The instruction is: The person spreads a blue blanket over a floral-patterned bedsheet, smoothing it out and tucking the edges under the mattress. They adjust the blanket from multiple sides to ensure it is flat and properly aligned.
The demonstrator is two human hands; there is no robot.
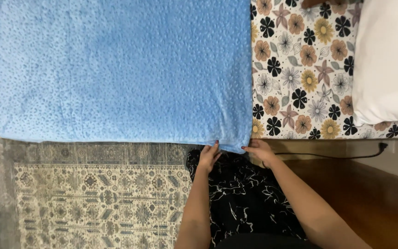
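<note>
A blue dimpled plush blanket (pixel 120 69) lies spread flat over a bed with a floral sheet (pixel 300 69). Its near right corner hangs over the bed's edge. My left hand (pixel 208 156) touches the blanket's lower edge with its fingertips, just left of that corner. My right hand (pixel 259 150) pinches the corner itself from the right side. Both forearms reach up from the bottom of the view over my black patterned clothing (pixel 245 198).
A white pillow (pixel 388 60) rests on the bed at the right. A grey and beige patterned rug (pixel 93 198) covers the floor at the left. Brown wooden floor (pixel 369 193) lies at the right, with a black cable (pixel 337 156) along the bed's edge.
</note>
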